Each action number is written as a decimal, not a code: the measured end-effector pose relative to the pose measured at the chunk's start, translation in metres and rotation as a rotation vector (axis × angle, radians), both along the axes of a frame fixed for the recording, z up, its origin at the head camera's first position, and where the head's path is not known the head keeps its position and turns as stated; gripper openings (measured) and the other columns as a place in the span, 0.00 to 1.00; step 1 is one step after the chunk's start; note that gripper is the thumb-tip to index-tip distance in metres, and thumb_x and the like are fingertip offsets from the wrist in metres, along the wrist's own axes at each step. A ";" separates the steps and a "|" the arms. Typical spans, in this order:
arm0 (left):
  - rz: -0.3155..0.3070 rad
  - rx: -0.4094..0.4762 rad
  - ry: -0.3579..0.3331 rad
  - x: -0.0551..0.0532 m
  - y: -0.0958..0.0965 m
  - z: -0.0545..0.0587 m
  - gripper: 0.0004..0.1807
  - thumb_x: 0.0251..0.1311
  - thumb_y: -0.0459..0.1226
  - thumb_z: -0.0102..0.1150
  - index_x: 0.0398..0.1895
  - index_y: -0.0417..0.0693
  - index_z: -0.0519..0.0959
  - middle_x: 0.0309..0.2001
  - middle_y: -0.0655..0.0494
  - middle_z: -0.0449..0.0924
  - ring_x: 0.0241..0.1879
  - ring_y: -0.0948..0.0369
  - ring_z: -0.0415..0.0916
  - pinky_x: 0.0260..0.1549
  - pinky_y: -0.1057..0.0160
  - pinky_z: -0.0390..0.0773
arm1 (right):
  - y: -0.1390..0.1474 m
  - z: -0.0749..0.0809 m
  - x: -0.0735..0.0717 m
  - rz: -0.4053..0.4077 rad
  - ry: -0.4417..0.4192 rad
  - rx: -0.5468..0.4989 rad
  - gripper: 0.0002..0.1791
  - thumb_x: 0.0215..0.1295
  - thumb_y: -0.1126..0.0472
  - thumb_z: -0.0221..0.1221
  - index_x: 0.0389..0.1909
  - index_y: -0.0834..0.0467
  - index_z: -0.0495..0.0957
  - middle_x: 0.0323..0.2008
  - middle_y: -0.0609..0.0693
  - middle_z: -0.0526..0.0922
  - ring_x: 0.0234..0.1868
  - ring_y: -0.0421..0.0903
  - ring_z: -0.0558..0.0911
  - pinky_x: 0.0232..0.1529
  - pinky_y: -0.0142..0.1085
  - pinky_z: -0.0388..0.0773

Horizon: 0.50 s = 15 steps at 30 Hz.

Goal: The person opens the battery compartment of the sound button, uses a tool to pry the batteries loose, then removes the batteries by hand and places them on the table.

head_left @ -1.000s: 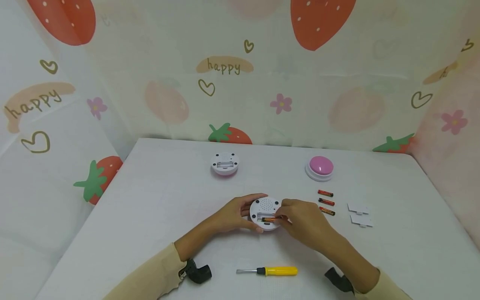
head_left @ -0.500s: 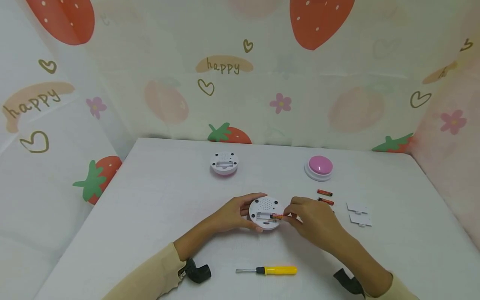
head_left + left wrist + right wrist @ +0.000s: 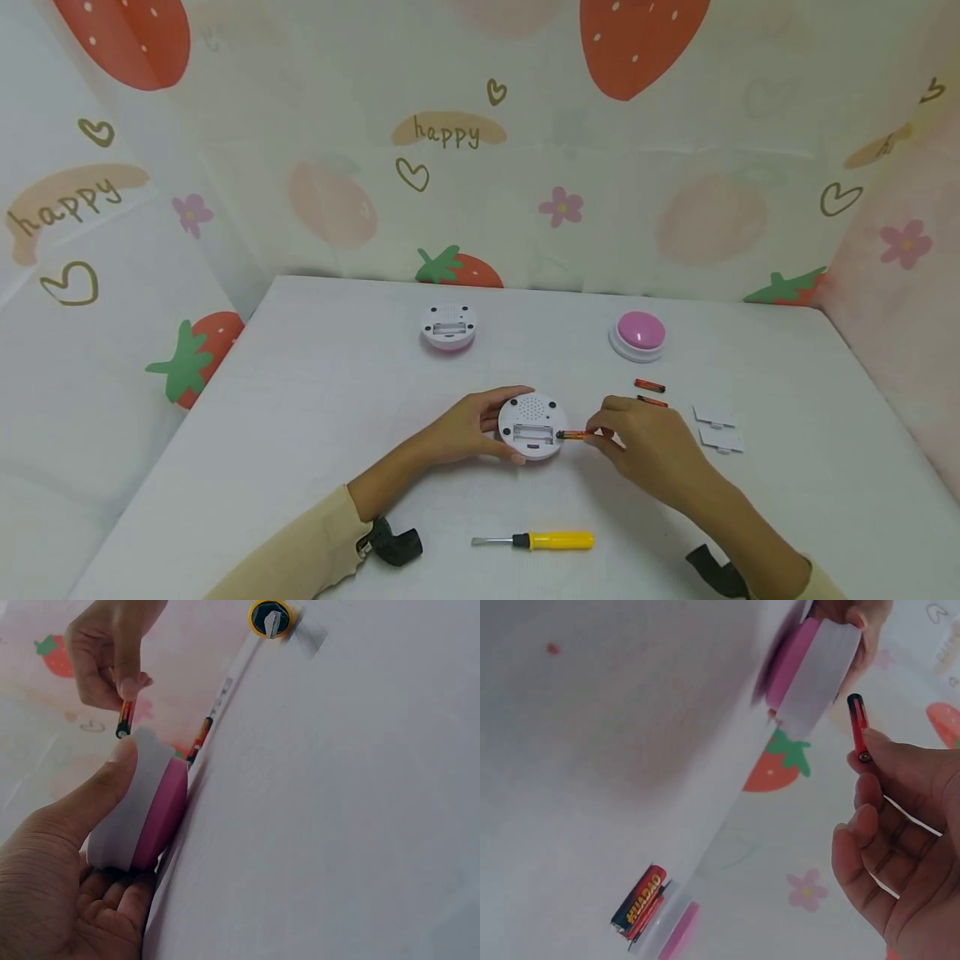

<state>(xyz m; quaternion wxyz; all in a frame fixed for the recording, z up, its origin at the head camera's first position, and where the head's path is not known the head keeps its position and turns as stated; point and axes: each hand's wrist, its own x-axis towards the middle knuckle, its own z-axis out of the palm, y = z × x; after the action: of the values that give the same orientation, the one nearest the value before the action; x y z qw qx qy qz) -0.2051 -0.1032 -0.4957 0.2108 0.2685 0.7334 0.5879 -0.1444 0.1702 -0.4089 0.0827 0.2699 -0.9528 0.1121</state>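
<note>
My left hand (image 3: 457, 429) grips a round push button (image 3: 532, 408) by its left side, thumb near and fingers behind. Its white base faces up, showing a speaker grille, dark feet and an uncovered battery compartment (image 3: 532, 433). The pink dome (image 3: 161, 817) points down in the left wrist view. Between thumb and fingertips, my right hand (image 3: 652, 442) pinches a red and black battery (image 3: 572, 435), its dark end at the button's right rim in the head view. From the right wrist, the battery (image 3: 857, 724) appears apart from the button.
Another upturned button (image 3: 448, 327) and a pink-topped button (image 3: 639, 336) stand at the back. Loose batteries (image 3: 650, 386) lie beyond my right hand, partly hidden by it. Two white covers (image 3: 720, 439) are to the right. A yellow-handled screwdriver (image 3: 558, 542) lies in front.
My right hand has drawn back to the right, carrying the battery from over the compartment to the button's right rim. My left hand and the button have stayed put.
</note>
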 end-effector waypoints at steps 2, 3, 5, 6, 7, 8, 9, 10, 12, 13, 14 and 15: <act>-0.002 0.003 0.001 0.000 0.000 0.000 0.50 0.48 0.31 0.80 0.76 0.55 0.65 0.72 0.57 0.68 0.66 0.61 0.71 0.63 0.67 0.72 | 0.002 0.000 0.000 -0.004 0.001 0.005 0.10 0.50 0.62 0.78 0.34 0.50 0.89 0.29 0.39 0.81 0.28 0.36 0.77 0.26 0.26 0.75; -0.004 0.005 0.003 0.000 0.000 0.000 0.50 0.48 0.31 0.80 0.76 0.55 0.65 0.72 0.57 0.68 0.66 0.61 0.71 0.63 0.67 0.72 | 0.004 0.000 0.001 -0.005 0.003 0.007 0.10 0.50 0.62 0.78 0.34 0.50 0.89 0.29 0.39 0.81 0.28 0.36 0.77 0.26 0.26 0.74; -0.005 0.008 0.004 0.000 0.000 0.001 0.50 0.47 0.31 0.80 0.76 0.53 0.65 0.72 0.57 0.68 0.66 0.61 0.72 0.63 0.67 0.73 | 0.006 0.000 0.001 -0.005 0.008 0.008 0.10 0.50 0.62 0.78 0.34 0.50 0.89 0.29 0.38 0.81 0.28 0.36 0.76 0.25 0.26 0.74; -0.006 0.008 0.004 0.000 0.000 0.001 0.51 0.47 0.31 0.80 0.76 0.53 0.65 0.72 0.57 0.68 0.66 0.61 0.72 0.63 0.67 0.73 | 0.007 0.000 0.001 -0.005 0.013 0.010 0.10 0.50 0.62 0.78 0.33 0.50 0.89 0.29 0.38 0.81 0.28 0.36 0.76 0.25 0.26 0.73; -0.006 0.009 0.004 0.000 0.000 0.001 0.51 0.47 0.31 0.80 0.76 0.52 0.65 0.71 0.57 0.68 0.66 0.61 0.72 0.63 0.67 0.73 | 0.009 0.000 0.002 -0.004 0.016 0.007 0.10 0.50 0.62 0.78 0.33 0.50 0.88 0.29 0.38 0.81 0.28 0.36 0.76 0.25 0.26 0.73; -0.006 0.010 0.003 0.000 0.000 0.001 0.51 0.47 0.31 0.80 0.76 0.52 0.64 0.71 0.56 0.69 0.66 0.61 0.72 0.63 0.67 0.73 | 0.010 0.000 0.002 -0.003 0.018 0.003 0.10 0.50 0.62 0.78 0.33 0.50 0.88 0.29 0.38 0.81 0.27 0.36 0.76 0.24 0.26 0.73; -0.006 0.008 0.003 0.000 0.000 0.001 0.51 0.47 0.31 0.80 0.76 0.51 0.64 0.71 0.56 0.69 0.66 0.61 0.72 0.63 0.67 0.72 | 0.012 0.000 0.002 -0.002 0.020 -0.002 0.10 0.50 0.62 0.78 0.33 0.50 0.88 0.28 0.37 0.80 0.27 0.36 0.76 0.24 0.26 0.73; -0.005 0.006 0.002 0.000 0.000 0.001 0.51 0.47 0.31 0.80 0.76 0.52 0.65 0.71 0.57 0.69 0.66 0.61 0.72 0.63 0.67 0.72 | 0.013 0.000 0.002 -0.001 0.020 -0.008 0.10 0.51 0.63 0.78 0.32 0.50 0.88 0.28 0.37 0.80 0.27 0.36 0.76 0.24 0.27 0.73; -0.004 0.005 0.001 0.000 0.000 0.001 0.51 0.47 0.31 0.80 0.76 0.52 0.64 0.71 0.56 0.69 0.66 0.61 0.72 0.63 0.67 0.72 | 0.018 -0.001 0.002 -0.001 0.025 -0.012 0.09 0.51 0.63 0.77 0.32 0.50 0.88 0.27 0.37 0.79 0.27 0.35 0.75 0.24 0.27 0.73; -0.003 0.004 0.000 0.000 0.000 0.001 0.51 0.47 0.31 0.80 0.76 0.52 0.65 0.71 0.56 0.69 0.66 0.61 0.72 0.63 0.67 0.72 | 0.020 -0.003 0.002 -0.001 0.025 -0.015 0.09 0.51 0.63 0.77 0.32 0.50 0.88 0.27 0.37 0.79 0.27 0.35 0.75 0.24 0.28 0.73; -0.002 0.003 -0.001 0.000 0.000 0.001 0.51 0.48 0.31 0.80 0.76 0.52 0.65 0.72 0.56 0.68 0.66 0.61 0.72 0.63 0.67 0.72 | 0.022 -0.004 0.002 -0.002 0.028 -0.017 0.09 0.50 0.63 0.77 0.32 0.50 0.88 0.27 0.36 0.78 0.27 0.35 0.74 0.24 0.27 0.72; -0.002 0.002 0.000 0.001 0.000 0.002 0.50 0.48 0.31 0.80 0.76 0.53 0.65 0.72 0.56 0.68 0.66 0.61 0.72 0.64 0.67 0.72 | 0.024 -0.005 0.002 -0.007 0.025 -0.013 0.10 0.50 0.63 0.77 0.32 0.50 0.88 0.27 0.37 0.78 0.27 0.35 0.74 0.24 0.27 0.72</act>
<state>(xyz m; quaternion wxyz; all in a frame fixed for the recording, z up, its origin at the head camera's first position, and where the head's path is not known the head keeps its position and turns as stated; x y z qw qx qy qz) -0.2046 -0.1036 -0.4941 0.2110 0.2696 0.7326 0.5883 -0.1427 0.1943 -0.4140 0.0969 0.2673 -0.9519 0.1146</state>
